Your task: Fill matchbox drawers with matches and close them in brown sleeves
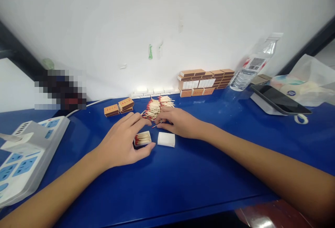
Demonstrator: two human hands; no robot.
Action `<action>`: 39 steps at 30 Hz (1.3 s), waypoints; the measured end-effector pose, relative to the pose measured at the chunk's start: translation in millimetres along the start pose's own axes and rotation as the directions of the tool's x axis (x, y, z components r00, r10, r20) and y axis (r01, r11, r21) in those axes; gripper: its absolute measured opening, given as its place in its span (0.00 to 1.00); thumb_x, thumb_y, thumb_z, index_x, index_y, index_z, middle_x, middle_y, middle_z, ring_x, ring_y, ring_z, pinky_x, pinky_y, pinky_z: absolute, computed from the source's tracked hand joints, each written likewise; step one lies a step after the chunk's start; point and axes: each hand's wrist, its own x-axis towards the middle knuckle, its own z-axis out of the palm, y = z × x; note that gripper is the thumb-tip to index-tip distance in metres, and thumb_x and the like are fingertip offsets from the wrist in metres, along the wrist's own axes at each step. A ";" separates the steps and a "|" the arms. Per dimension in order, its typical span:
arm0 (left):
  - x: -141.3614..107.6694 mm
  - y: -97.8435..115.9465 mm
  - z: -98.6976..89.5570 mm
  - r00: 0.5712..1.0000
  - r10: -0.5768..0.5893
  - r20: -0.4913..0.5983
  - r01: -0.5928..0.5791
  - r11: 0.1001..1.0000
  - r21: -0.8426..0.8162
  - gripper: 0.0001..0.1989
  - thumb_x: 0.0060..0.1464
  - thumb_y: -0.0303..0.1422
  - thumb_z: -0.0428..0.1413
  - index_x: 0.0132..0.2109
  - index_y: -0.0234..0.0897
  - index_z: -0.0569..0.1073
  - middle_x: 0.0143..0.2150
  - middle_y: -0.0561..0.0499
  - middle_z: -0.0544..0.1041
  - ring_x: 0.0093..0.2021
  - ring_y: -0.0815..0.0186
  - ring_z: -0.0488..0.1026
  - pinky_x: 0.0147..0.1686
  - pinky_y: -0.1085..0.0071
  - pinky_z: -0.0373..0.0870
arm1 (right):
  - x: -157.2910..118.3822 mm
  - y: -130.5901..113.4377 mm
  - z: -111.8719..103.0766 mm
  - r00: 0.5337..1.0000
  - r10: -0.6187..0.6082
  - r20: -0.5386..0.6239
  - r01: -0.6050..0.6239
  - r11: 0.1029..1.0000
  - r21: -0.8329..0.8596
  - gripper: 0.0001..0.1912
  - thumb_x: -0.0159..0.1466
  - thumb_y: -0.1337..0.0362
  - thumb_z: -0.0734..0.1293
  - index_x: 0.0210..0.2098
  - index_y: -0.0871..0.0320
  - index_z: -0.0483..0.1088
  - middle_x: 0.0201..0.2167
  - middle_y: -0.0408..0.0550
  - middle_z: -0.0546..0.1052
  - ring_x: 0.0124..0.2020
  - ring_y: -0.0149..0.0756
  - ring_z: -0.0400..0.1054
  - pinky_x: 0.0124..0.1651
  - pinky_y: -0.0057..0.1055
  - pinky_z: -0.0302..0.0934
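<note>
A small white tray of red-tipped matches lies on the blue table. My left hand is around its left side, thumb and fingers apart, holding nothing. To its right lies a white empty-looking tray or box piece, whose inside I cannot make out. Just above that piece, my right hand pinches a match at the front edge of a heap of loose matches. The fingers partly cover the heap.
Matchboxes are at the left of the heap. White trays line the wall, beside stacked matchboxes. A leaning bottle, a phone and a plastic bag stand right; a power strip lies left.
</note>
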 end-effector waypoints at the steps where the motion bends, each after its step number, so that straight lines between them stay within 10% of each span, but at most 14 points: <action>1: -0.4 1.8 1.7 1.000 0.012 -0.007 -0.012 1.000 -0.024 0.23 0.62 0.45 0.61 0.59 0.38 0.74 0.48 0.44 0.74 0.46 0.55 0.71 0.47 0.54 0.73 | 1.4 -0.8 1.1 1.000 0.013 0.003 -0.013 1.000 -0.012 0.02 0.72 0.67 0.69 0.41 0.58 0.75 0.40 0.48 0.75 0.40 0.35 0.68 0.43 0.32 0.59; 13: -0.7 4.1 12.3 0.997 0.045 -0.063 -0.050 0.995 -0.088 0.11 0.64 0.40 0.62 0.50 0.40 0.79 0.55 0.43 0.73 0.56 0.51 0.67 0.57 0.49 0.69 | -23.2 -23.4 -38.2 0.994 0.110 0.021 -0.109 0.994 -0.028 0.08 0.75 0.62 0.63 0.38 0.57 0.69 0.38 0.48 0.75 0.37 0.37 0.67 0.40 0.32 0.57; 21: 2.2 4.5 11.8 0.996 0.041 -0.075 -0.051 0.990 -0.133 0.10 0.59 0.35 0.64 0.47 0.40 0.77 0.51 0.46 0.75 0.52 0.55 0.69 0.55 0.54 0.70 | -25.4 -43.5 -16.5 0.972 0.148 0.185 -0.134 0.988 -0.082 0.07 0.75 0.65 0.64 0.41 0.59 0.71 0.44 0.51 0.76 0.35 0.35 0.68 0.38 0.32 0.56; 33: 1.8 4.2 9.1 0.999 0.039 -0.037 -0.044 0.986 -0.159 0.09 0.57 0.35 0.64 0.44 0.40 0.76 0.47 0.48 0.77 0.49 0.56 0.70 0.53 0.55 0.70 | -14.0 -7.1 -1.1 0.972 0.154 -0.180 -0.152 0.988 0.025 0.04 0.71 0.63 0.70 0.39 0.57 0.73 0.33 0.43 0.73 0.33 0.33 0.64 0.38 0.31 0.55; 39: 2.7 4.9 7.8 0.999 0.031 -0.019 -0.034 0.986 -0.166 0.10 0.57 0.35 0.63 0.45 0.40 0.75 0.46 0.48 0.77 0.47 0.56 0.70 0.52 0.56 0.70 | -3.0 -1.9 6.3 0.978 0.169 -0.121 -0.180 0.980 -0.083 0.05 0.71 0.64 0.71 0.39 0.59 0.72 0.38 0.47 0.73 0.38 0.36 0.66 0.40 0.31 0.56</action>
